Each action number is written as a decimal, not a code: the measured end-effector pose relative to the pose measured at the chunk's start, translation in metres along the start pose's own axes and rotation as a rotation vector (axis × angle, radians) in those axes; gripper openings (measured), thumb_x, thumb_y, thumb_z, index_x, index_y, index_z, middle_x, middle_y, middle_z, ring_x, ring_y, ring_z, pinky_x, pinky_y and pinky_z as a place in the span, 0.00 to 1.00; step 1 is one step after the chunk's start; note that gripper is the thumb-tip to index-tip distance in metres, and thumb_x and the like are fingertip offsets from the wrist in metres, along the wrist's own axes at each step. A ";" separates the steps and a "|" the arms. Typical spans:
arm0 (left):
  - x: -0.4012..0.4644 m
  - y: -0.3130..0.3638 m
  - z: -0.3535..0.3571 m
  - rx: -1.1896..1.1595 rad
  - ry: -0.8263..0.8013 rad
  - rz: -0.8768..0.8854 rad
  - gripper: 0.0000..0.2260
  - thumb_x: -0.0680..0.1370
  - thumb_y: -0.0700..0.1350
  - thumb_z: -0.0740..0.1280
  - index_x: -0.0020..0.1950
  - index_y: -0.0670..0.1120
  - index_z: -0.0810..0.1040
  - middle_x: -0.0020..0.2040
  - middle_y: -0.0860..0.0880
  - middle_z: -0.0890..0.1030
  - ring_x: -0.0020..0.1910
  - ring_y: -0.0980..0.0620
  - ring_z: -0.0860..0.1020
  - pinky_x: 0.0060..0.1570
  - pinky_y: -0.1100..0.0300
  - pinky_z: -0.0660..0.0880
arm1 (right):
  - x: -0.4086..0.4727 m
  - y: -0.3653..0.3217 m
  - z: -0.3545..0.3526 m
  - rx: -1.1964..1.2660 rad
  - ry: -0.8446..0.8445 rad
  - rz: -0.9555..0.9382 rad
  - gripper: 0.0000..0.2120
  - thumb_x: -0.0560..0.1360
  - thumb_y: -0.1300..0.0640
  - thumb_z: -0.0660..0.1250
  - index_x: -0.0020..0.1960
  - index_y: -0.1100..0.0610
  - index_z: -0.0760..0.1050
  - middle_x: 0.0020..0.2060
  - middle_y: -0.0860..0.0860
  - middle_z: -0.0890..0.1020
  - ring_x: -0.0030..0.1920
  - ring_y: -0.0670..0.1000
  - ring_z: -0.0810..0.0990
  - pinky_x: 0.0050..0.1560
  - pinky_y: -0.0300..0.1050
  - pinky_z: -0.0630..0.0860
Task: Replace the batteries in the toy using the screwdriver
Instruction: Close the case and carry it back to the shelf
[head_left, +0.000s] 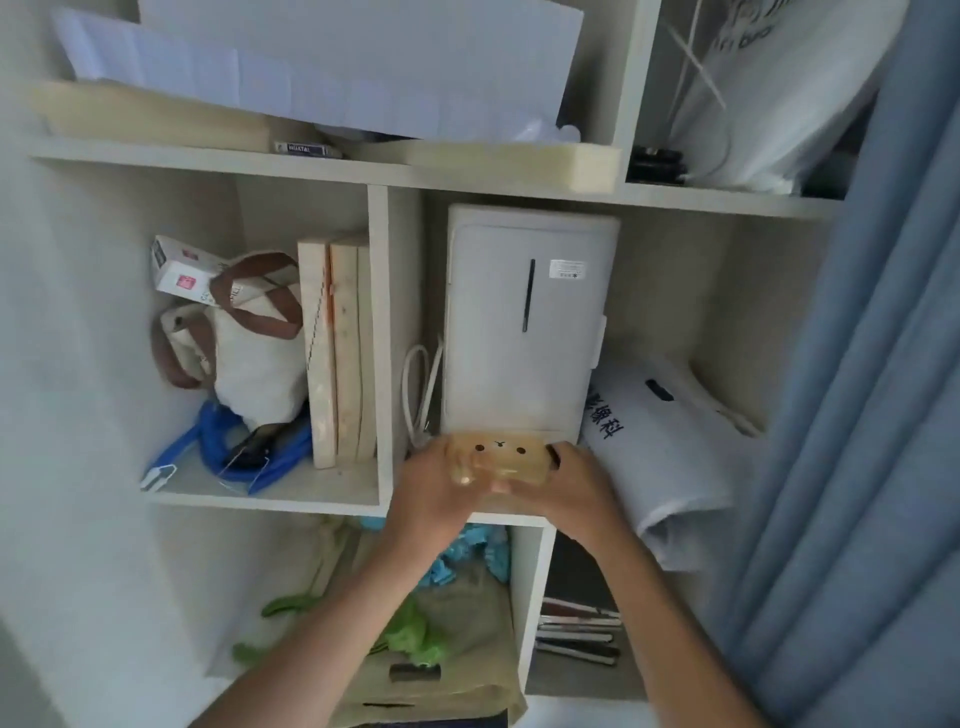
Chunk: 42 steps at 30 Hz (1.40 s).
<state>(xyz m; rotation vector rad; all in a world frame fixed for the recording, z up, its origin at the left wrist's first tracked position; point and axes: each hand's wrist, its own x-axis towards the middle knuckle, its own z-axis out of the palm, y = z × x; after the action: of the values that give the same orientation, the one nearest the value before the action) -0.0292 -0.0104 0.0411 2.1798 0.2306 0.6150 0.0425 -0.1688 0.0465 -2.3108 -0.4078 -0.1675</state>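
Observation:
A small tan toy (501, 453) with a simple animal face of two dots and a little mouth is held in front of the shelf unit, at the front edge of the middle right compartment. My left hand (436, 486) grips its left end and underside. My right hand (574, 480) wraps its right end. Both hands close on the toy together. No screwdriver or batteries are visible.
A white boxy appliance (527, 322) stands right behind the toy, with a white cable (418, 387) beside it and a white printed bag (670, 447) on its right. A canvas bag (249, 353) and wooden boards (340, 353) fill the left compartment. A blue curtain (872, 415) hangs at right.

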 end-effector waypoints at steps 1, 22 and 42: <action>0.001 0.002 0.004 0.040 0.018 0.008 0.13 0.72 0.52 0.78 0.39 0.50 0.74 0.38 0.54 0.79 0.39 0.57 0.80 0.38 0.66 0.74 | 0.003 0.004 0.001 -0.012 -0.003 -0.027 0.34 0.56 0.31 0.77 0.53 0.52 0.77 0.46 0.44 0.77 0.48 0.46 0.76 0.46 0.40 0.75; -0.001 -0.010 0.024 0.094 0.070 -0.023 0.08 0.76 0.47 0.74 0.54 0.50 0.82 0.48 0.53 0.83 0.51 0.51 0.82 0.56 0.51 0.80 | 0.012 0.043 0.034 -0.450 0.177 -0.221 0.45 0.58 0.17 0.55 0.54 0.55 0.71 0.51 0.51 0.75 0.52 0.53 0.70 0.57 0.47 0.70; -0.019 -0.003 0.006 0.244 0.067 0.100 0.19 0.78 0.46 0.70 0.68 0.45 0.75 0.62 0.48 0.80 0.68 0.47 0.76 0.66 0.52 0.76 | -0.010 0.017 0.017 -0.051 0.073 -0.261 0.36 0.73 0.42 0.70 0.76 0.53 0.63 0.73 0.50 0.69 0.73 0.52 0.65 0.72 0.47 0.62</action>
<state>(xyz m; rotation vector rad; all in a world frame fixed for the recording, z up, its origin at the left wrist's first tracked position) -0.0422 -0.0198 0.0292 2.4188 0.2438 0.7508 0.0389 -0.1704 0.0204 -2.2859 -0.6747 -0.3927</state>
